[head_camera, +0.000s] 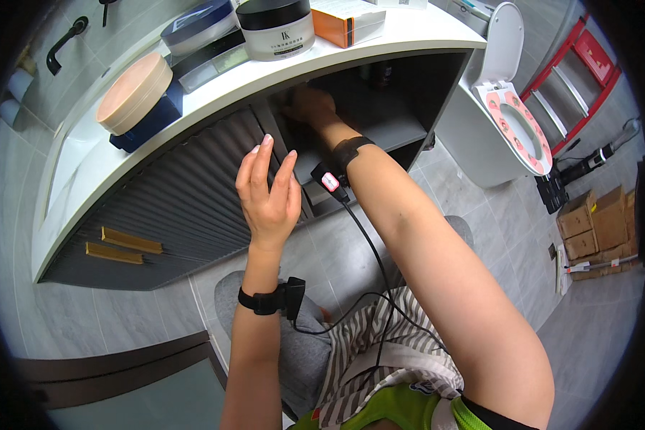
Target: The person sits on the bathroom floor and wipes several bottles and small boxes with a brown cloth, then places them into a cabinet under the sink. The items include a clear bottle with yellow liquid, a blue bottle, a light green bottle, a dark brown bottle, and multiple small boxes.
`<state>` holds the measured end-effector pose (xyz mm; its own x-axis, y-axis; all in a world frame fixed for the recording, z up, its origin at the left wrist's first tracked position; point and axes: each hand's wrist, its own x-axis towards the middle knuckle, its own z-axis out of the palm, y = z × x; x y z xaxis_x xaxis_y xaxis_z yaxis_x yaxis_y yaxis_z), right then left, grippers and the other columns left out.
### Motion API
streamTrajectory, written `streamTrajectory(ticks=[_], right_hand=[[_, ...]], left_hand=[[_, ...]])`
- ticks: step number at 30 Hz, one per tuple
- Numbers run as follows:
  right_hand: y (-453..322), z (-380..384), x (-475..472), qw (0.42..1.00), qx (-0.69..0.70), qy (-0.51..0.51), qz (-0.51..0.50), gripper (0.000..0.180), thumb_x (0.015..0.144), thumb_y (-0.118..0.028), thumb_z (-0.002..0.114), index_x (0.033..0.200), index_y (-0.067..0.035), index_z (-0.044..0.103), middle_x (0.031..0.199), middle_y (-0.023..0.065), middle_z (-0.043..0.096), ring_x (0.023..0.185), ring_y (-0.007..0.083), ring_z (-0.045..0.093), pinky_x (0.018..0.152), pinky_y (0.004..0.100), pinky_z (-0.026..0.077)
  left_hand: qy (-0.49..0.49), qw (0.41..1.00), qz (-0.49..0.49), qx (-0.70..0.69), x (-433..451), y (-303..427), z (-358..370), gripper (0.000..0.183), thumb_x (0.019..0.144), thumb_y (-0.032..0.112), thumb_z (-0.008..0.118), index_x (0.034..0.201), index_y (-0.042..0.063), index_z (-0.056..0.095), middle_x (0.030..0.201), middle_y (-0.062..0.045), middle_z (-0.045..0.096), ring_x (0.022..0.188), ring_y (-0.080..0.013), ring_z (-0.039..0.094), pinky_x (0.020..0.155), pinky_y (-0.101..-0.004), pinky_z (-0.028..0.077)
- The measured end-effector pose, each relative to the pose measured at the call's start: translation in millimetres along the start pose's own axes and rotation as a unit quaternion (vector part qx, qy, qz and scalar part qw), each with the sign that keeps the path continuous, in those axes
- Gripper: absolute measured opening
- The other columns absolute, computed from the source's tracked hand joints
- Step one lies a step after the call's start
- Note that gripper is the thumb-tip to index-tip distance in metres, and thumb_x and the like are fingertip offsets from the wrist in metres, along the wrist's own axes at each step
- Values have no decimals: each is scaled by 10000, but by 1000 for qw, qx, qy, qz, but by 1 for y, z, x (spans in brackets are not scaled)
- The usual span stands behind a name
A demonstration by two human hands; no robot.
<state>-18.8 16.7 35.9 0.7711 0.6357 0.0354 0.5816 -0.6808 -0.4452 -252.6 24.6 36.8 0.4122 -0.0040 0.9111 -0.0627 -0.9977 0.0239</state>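
Observation:
My left hand (269, 196) is raised, empty, before the ribbed dark grey cabinet door (193, 183), its fingers spread slightly. Whether the fingertips touch the door's edge, I cannot tell. My right hand (313, 105) reaches into the dark open shelf compartment (381, 123) of the vanity cabinet. Shadow and blur hide its fingers, and anything in them cannot be made out. At the back of that compartment stands a dim dark bottle (381, 74). A black strapped device (294, 298) sits on my left wrist; another wrist device (327, 178) hangs at my right, both with cables.
Along the white countertop (430, 29) stand a black-lidded cream jar (276, 32), a round peach container (134, 94) on a dark blue box (150, 121), and an orange-and-white box (349, 24). To the right are a toilet (516, 123), a red-framed step ladder (570, 86) and cardboard boxes (596, 220).

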Motion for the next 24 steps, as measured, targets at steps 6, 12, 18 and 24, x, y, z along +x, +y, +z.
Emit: streamTrajectory(ticks=[6, 12, 18, 24], right_hand=[[5, -2, -18, 995, 83, 24, 52, 876, 715, -567, 692, 1340, -12, 432, 1229, 267, 576, 1140, 360, 583, 935, 400, 485], [26, 0, -76, 990, 133, 2, -53, 832, 632, -455, 752, 1263, 0, 458, 1212, 292, 539, 1140, 411, 541, 970, 419, 441], [56, 4, -180, 908, 343, -123, -205, 371, 732, -30, 626, 1001, -87, 376, 933, 165, 602, 760, 209, 581, 631, 353, 522], [108, 4, -251, 904, 342, -235, -102, 337, 710, -151, 670, 992, 6, 575, 929, 130, 644, 893, 213, 623, 777, 335, 505]], left_hand=[[-19, 999, 27, -9, 1, -8, -6, 363, 722, -41, 659, 1065, 75, 687, 1388, -138, 473, 1247, -315, 436, 1031, -386, 367], [-31, 999, 4, -38, 0, -1, -12, 353, 736, -40, 647, 1072, 66, 670, 1405, -155, 450, 1294, -342, 412, 1054, -414, 359], [12, 999, -35, -29, 9, 32, -28, 298, 748, -22, 640, 1034, 49, 682, 1376, -160, 474, 1283, -352, 418, 1041, -428, 374], [24, 997, 70, -4, 64, 70, -38, 365, 718, -38, 651, 1063, 76, 687, 1302, -119, 551, 1230, -312, 454, 1009, -385, 385]])
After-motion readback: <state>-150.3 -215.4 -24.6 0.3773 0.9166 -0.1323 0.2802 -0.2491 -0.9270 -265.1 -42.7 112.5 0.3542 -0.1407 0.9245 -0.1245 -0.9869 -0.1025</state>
